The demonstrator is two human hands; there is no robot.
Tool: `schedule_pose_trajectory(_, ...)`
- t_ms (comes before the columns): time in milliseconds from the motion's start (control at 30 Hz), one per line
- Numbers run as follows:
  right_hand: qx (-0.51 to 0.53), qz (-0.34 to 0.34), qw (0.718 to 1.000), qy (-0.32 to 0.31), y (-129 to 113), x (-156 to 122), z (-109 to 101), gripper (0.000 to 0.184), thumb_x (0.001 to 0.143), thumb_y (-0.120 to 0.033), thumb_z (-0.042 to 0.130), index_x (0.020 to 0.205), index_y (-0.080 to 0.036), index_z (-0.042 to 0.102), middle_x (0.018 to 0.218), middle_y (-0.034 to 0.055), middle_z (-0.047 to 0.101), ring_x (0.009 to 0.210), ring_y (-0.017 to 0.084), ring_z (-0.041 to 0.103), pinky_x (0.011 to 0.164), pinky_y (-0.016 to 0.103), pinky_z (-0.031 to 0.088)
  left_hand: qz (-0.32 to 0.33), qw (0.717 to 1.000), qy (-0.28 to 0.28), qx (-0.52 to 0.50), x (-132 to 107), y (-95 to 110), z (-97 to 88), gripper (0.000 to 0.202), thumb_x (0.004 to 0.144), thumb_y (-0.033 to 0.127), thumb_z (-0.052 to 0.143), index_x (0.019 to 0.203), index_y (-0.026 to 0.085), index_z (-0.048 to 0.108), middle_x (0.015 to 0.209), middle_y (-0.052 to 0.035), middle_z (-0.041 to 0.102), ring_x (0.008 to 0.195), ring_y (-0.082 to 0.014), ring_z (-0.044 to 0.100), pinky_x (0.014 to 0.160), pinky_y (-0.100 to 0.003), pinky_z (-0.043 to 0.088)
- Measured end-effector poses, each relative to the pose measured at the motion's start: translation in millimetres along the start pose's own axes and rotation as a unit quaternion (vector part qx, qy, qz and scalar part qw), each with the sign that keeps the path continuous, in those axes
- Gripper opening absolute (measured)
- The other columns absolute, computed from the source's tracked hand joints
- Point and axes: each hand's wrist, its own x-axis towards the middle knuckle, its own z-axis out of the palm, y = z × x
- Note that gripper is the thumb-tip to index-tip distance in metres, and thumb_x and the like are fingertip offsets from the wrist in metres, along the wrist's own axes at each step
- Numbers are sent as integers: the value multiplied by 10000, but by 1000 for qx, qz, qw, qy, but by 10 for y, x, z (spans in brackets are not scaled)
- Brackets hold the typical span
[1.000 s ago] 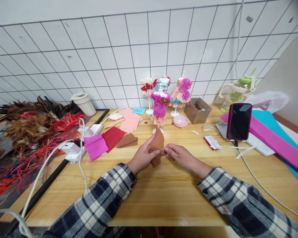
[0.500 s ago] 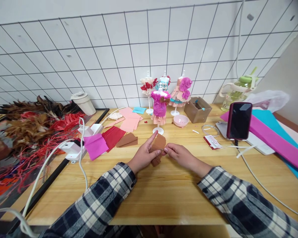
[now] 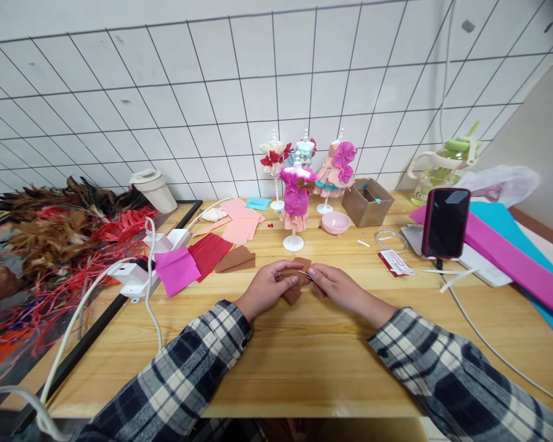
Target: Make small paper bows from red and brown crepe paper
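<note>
Mini mannequins [image 3: 295, 199], coloured paper [image 3: 177, 271] and, apparently, feathers [image 3: 67, 239] mark a craft workshop.

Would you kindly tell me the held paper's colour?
The held paper is brown, clearest in the head view.

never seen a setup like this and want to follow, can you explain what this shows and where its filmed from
There is no machine here: you see a person's two bare hands, filmed by a camera worn on their head, looking forward and down. The left hand holds brown paper; the right hand pinches a thin tool, too small to identify. On the table lie red paper and pink paper. Beyond the hands stand four dressed mannequins, with a bowl and box nearby, and a phone farther right.
</note>
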Motion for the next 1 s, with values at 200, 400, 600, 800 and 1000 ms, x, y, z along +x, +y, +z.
schedule_pose_trajectory(200,49,29,998,7,-69,-28,24,320,913,-539,360,873,-226,417,563,-65,462,534,121,432,551,244,341,10,999,15,36,6,-38,-13,348,751,320,677,1046,140,646,1056,-93,689,930,-203,641,836,-306,490)
schedule_pose_trajectory(400,36,39,998,19,-101,-28,29,299,905,-522,376,858,-229,410,590,-62,462,554,122,423,556,242,327,-5,998,32,50,1,-18,-10,355,742,307,675,1049,131,645,1009,-96,693,845,-186,640,760,-285,492)
schedule_pose_trajectory(600,19,34,999,21,-72,-19,25,322,902,-527,371,857,-217,448,620,-52,448,582,123,414,566,243,325,2,998,45,48,4,-8,-16,316,734,297,676,1002,130,657,1007,-97,692,861,-187,642,798,-294,493)
schedule_pose_trajectory(800,39,27,999,12,6,7,42,335,896,-527,393,868,-205,481,620,-51,430,574,111,389,540,231,311,-3,999,45,24,12,-17,-9,311,708,322,702,945,126,659,957,-94,705,862,-199,655,806,-317,506)
schedule_pose_trajectory(1000,35,30,999,23,32,29,31,336,884,-526,413,853,-198,480,631,-48,416,583,110,377,535,230,311,-20,999,41,-7,29,-48,-14,307,695,338,718,915,134,657,893,-79,721,827,-200,669,794,-333,520)
